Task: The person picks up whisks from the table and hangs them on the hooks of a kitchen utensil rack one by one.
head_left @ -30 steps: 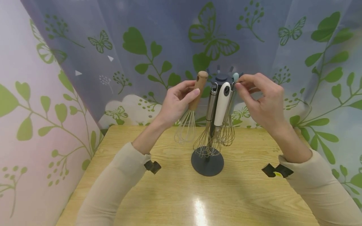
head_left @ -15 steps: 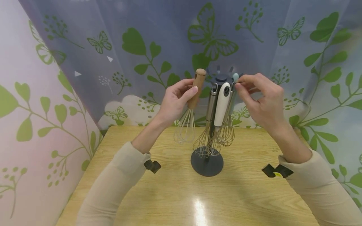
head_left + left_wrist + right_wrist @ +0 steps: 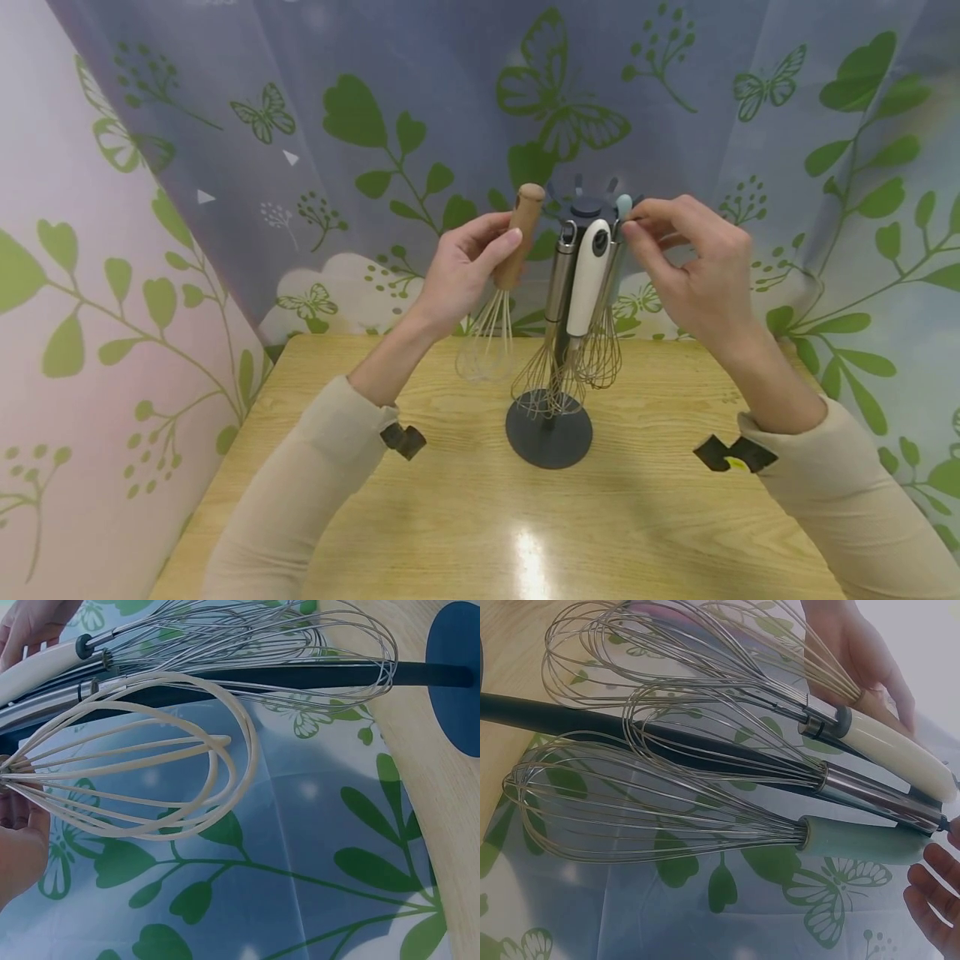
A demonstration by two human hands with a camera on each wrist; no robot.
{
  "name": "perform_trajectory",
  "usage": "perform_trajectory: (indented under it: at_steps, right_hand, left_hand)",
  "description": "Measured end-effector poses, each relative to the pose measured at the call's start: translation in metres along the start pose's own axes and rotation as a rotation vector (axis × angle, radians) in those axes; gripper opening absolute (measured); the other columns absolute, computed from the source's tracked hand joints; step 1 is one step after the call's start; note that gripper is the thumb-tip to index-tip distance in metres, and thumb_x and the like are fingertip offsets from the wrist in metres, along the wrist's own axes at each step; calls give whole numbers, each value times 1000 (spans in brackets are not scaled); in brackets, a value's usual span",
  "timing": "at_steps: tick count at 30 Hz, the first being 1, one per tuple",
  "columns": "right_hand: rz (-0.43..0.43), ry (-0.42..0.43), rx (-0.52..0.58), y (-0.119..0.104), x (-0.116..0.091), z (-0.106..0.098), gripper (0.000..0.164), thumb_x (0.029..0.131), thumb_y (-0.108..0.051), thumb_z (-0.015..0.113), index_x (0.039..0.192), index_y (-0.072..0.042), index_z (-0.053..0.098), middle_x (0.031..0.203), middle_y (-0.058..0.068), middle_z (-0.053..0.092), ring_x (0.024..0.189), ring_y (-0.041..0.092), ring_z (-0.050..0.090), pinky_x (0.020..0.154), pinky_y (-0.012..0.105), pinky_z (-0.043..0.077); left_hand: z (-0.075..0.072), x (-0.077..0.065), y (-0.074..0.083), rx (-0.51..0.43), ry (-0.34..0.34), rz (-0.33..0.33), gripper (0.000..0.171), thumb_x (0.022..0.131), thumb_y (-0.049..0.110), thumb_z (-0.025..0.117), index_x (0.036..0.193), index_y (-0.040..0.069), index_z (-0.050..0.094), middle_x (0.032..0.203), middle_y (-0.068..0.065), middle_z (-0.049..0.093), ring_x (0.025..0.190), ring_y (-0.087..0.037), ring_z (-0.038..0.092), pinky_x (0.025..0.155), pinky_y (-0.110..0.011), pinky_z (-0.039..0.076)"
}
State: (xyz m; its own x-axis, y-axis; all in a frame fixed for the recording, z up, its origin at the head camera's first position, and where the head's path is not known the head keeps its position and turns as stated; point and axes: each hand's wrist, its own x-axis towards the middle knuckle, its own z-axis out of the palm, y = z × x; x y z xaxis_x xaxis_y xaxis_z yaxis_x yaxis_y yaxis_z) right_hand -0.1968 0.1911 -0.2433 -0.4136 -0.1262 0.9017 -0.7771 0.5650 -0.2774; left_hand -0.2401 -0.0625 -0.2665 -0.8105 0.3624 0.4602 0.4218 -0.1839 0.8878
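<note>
My left hand (image 3: 468, 271) grips a whisk by its wooden handle (image 3: 519, 242). Its pale looped wires (image 3: 187, 742) hang down, left of the dark whisk stand (image 3: 549, 437) and apart from it. On the stand hang a white-handled whisk (image 3: 588, 279), steel-handled whisks (image 3: 559, 279) and a mint-handled whisk (image 3: 866, 840). The thumb and forefinger of my right hand (image 3: 693, 258) pinch a hook end at the stand's top, beside a steel handle's hanging loop; the exact contact is partly hidden. Below them, the other right fingers (image 3: 930, 889) are loosely bent.
The stand's round base rests on a light wooden table (image 3: 450, 500). Right behind the table hangs a blue curtain (image 3: 435, 50) printed with leaves and butterflies. Bare hooks (image 3: 579, 183) stick out at the back of the stand's top.
My left hand has drawn the wooden-handled whisk slightly left, away from the stand. My right hand and the hanging whisks have stayed in place.
</note>
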Motion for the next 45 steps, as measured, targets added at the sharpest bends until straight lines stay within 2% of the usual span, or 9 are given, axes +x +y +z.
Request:
perform_trajectory:
  at_steps: [3,9,11,18,22,30,37,43,45]
  right_hand:
    - [0,0,4,0,0,0,7,92,7,74,99,6,74,85,19,73,86,-20,59,76,3,50]
    - [0,1,6,0,0,0,7,92,7,74,99,6,74,85,19,73,86,-20,59,76,3,50]
    - [0,2,3,0,0,0,7,92,7,74,99,6,74,85,19,73,86,-20,59,76,3,50]
    - [3,1,-7,0,0,0,8,92,6,74,101,5,75,86,19,74,86,-21,59,77,2,50]
    - [6,1,-8,0,1,1,8,92,6,74,100,5,75,86,19,74,86,-21,59,77,2,50]
    - [5,0,-12,0,1,1,8,92,6,74,101,5,75,86,19,74,86,-21,58,77,2,49]
    - [1,-7,-19,-1,1,1,9,93,6,74,101,4,75,86,18,74,87,-21,58,77,2,49]
    - [-2,-5,-26,-1,1,1,9,93,6,74,101,4,75,86,19,73,87,-22,57,77,2,49]
    - [-1,-6,-26,-1,1,1,9,93,6,74,101,4,75,86,19,73,87,-22,57,77,2,49]
  left_hand:
    - [0,1,0,7,-6,-4,36,109,6,51,140,-11,58,100,3,68,82,-10,68,77,-27,58]
    - [3,2,-1,20,-11,-18,36,109,6,51,140,-11,59,112,-27,67,83,-11,68,79,-28,59]
    - [4,3,-1,22,-11,-25,36,109,6,51,140,-11,59,116,-30,66,83,-11,68,79,-28,59]
    - [4,3,-3,20,-18,-26,35,109,5,51,140,-10,59,103,-2,70,82,-11,68,77,-28,59]
    - [4,3,-5,31,-20,-21,35,109,6,52,140,-10,59,102,2,70,83,-11,68,78,-27,59]
    - [4,5,-7,42,-29,-11,35,109,5,52,140,-10,60,106,-9,70,81,-10,68,77,-28,59]
    - [5,6,-8,31,-40,-13,36,109,4,52,140,-11,59,106,-5,70,82,-9,68,78,-28,59]
    - [7,5,-8,53,-55,-12,36,109,5,51,142,-10,58,117,-30,65,83,-9,68,81,-29,60]
    - [7,5,-8,60,-59,-14,37,109,5,51,142,-9,58,120,-32,64,85,-11,68,82,-30,60]
